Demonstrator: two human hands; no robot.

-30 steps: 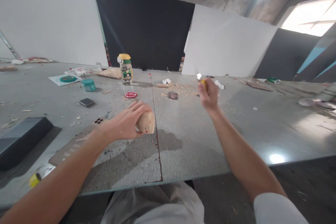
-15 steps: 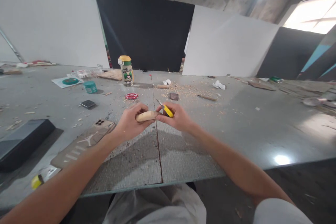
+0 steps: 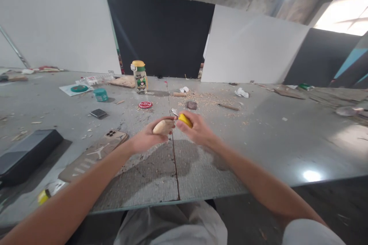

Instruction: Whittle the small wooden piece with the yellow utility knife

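My left hand (image 3: 149, 134) is closed around a pale piece of carved wood (image 3: 163, 127), whose rounded end faces me. My fingers hide part of its far side. Just to the right, my right hand (image 3: 197, 128) grips a yellow-handled knife (image 3: 185, 120). Its short metal blade sticks out to the upper left, above the right end of the wood. Whether the blade touches the wood I cannot tell. Both hands are held over the near middle of the grey table (image 3: 273, 138), close to its seam.
Wood shavings (image 3: 205, 99) lie beyond my hands, with a brown block (image 3: 191, 105), a thin stick-like tool (image 3: 228, 106) and a red round lid (image 3: 145, 105). A bottle (image 3: 140, 78) stands farther back. Left are a phone (image 3: 94, 153), a teal jar (image 3: 100, 95) and a dark box (image 3: 30, 153).
The wood has turned in my left hand and shows a broader, shorter face. My right hand has rolled the knife, showing more of its yellow handle, and its thumb has come off the wood.
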